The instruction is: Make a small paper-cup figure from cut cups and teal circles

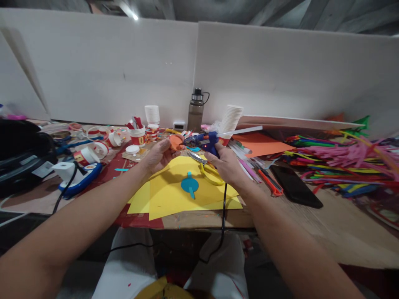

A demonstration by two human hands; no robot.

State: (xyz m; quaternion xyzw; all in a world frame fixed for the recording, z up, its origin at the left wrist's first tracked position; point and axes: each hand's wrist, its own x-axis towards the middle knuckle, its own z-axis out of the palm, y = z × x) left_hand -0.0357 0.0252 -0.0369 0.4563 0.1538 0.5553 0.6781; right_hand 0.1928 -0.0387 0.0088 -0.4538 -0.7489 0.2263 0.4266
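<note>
My left hand [160, 155] is closed on an orange paper piece [176, 142], rounded in outline, held above the table. In my right hand [225, 161] is a blue hot glue gun [205, 141], a long white glue stick [243, 131] poking out of its back. The gun's nozzle points left and meets or nearly meets the orange piece; I cannot tell which. Below both hands lie yellow paper sheets [165, 195], bearing a teal paper disc [189, 185] with strips above and below it. Yellow-handled scissors [212, 174] rest on the sheets under my right hand.
Paper cup stacks [232, 118] flank a water bottle [195, 112] by the white partition. Cut cups [87, 155] and a blue-based device [81, 178] stand left. A phone [294, 187], an orange cutter [270, 182] and bundled pipe cleaners [349, 153] lie right. The gun's black cord [223, 216] hangs over the front edge.
</note>
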